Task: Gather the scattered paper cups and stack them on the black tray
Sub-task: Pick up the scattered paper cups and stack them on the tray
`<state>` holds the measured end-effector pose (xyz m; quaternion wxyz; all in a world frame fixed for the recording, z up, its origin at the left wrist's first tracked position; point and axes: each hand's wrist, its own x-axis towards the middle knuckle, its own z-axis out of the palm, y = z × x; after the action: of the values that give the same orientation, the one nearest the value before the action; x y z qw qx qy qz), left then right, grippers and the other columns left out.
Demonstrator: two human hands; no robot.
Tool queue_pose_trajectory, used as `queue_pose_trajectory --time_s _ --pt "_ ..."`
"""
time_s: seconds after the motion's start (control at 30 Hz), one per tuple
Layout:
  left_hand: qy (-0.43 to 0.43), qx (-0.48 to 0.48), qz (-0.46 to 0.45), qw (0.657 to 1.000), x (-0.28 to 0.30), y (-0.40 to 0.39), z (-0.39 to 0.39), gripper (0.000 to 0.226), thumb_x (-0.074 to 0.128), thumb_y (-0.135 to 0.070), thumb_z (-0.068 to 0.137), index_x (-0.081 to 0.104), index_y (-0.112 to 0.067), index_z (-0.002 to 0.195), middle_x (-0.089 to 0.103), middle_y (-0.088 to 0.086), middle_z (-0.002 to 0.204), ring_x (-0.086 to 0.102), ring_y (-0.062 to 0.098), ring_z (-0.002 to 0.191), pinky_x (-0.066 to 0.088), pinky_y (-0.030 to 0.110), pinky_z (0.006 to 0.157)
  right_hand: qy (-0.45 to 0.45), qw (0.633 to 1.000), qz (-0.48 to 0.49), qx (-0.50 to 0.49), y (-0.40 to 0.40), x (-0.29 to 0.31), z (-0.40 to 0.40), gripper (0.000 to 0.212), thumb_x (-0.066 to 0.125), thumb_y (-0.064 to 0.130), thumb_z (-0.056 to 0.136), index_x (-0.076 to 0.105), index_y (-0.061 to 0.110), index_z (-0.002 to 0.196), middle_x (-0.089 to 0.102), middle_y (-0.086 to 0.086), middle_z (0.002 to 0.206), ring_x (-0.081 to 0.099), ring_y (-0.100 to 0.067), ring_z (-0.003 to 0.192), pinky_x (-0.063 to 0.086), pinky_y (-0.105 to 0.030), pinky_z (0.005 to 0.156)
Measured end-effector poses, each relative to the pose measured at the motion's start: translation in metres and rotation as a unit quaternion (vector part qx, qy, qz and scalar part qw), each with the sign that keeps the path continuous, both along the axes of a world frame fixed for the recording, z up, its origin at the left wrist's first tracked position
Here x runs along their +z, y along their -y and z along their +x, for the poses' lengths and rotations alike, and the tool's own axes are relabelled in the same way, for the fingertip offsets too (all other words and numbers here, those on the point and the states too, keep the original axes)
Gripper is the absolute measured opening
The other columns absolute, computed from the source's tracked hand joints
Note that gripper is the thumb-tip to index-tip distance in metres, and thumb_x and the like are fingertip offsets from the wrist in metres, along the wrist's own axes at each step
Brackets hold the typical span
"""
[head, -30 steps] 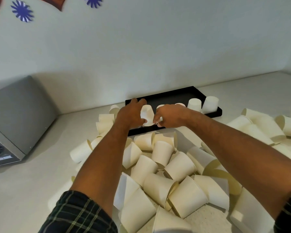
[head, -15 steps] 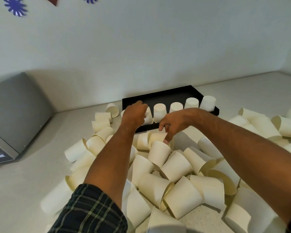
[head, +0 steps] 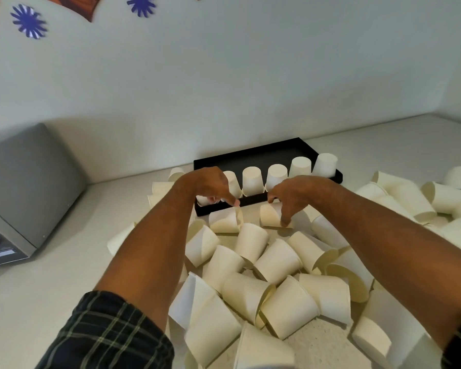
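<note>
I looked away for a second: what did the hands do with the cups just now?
Both hands came back off the black tray. The left hand and right hand now reach down to cream paper cups lying on their sides just before it. The row of upturned cups stayed on the tray.

- Soft, even indoor light; nothing is dim and nothing is blown out.
- A broad, blurred shadow lies along the foot of the wall point(head: 224, 75) behind the black tray point(head: 250, 158).
- The paper cups point(head: 250, 246) cast faint shadows on the counter point(head: 51, 288).
- Wide-angle bending curves the counter edge and stretches the corners.
- The plaid sleeve point(head: 104, 336) at the bottom looks slightly soft.
</note>
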<state>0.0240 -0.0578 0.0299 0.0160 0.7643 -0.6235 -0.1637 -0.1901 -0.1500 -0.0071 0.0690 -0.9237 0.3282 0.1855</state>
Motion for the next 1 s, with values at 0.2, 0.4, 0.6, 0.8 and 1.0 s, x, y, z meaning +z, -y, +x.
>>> queue_pose_trajectory --time_s 0.2,0.4,0.6,0.8,1.0 --pt "0.071 -0.048 0.106 0.991 0.003 -0.004 -0.016 0.047 0.086 -0.042 0.071 0.074 -0.016 0.109 0.074 0.002 0.092 0.068 0.014 0.073 0.054 0.026 0.079 0.0 0.99 -0.121 0.069 -0.006 -0.014 -0.011 0.088 0.067 0.077 0.063 0.05 0.029 0.135 0.058 -0.002 0.125 0.05 -0.02 0.109 0.047 -0.041 0.094" --pt "0.156 -0.067 0.14 0.976 -0.018 -0.004 -0.031 0.053 0.087 -0.04 0.07 0.069 -0.016 0.113 0.07 0.003 0.105 0.066 0.019 0.096 0.052 0.032 0.09 0.095 0.987 -0.123 0.039 -0.001 -0.006 -0.021 0.079 0.076 0.062 0.066 0.049 0.03 0.133 0.059 0.0 0.122 0.054 -0.019 0.105 0.047 -0.037 0.089" --pt "0.162 -0.061 0.124 0.977 -0.021 0.001 -0.036 0.064 0.087 -0.04 0.068 0.062 -0.015 0.122 0.066 0.003 0.112 0.064 0.022 0.1 0.053 0.036 0.092 0.352 0.933 -0.047 -0.063 0.021 0.027 -0.044 0.067 0.08 0.053 0.064 0.045 0.04 0.119 0.061 0.009 0.111 0.058 -0.017 0.096 0.048 -0.034 0.074" --pt "0.157 -0.057 0.091 0.982 0.009 0.016 -0.028 0.047 0.081 -0.045 0.07 0.062 -0.018 0.104 0.063 0.002 0.105 0.058 0.016 0.083 0.041 0.026 0.06 0.482 0.859 -0.081 -0.154 0.041 0.018 -0.046 0.061 0.079 0.044 0.075 0.051 0.028 0.126 0.058 0.002 0.121 0.055 -0.02 0.105 0.038 -0.029 0.079" --pt "0.063 -0.039 -0.062 0.995 0.026 0.028 -0.025 0.045 0.08 -0.051 0.07 0.067 -0.02 0.1 0.066 -0.005 0.094 0.063 0.017 0.087 0.053 0.033 0.073 0.451 0.872 -0.096 -0.164 0.051 -0.003 -0.031 0.062 0.069 0.038 0.089 0.045 0.027 0.145 0.046 -0.004 0.143 0.049 -0.024 0.127 0.041 -0.037 0.1"
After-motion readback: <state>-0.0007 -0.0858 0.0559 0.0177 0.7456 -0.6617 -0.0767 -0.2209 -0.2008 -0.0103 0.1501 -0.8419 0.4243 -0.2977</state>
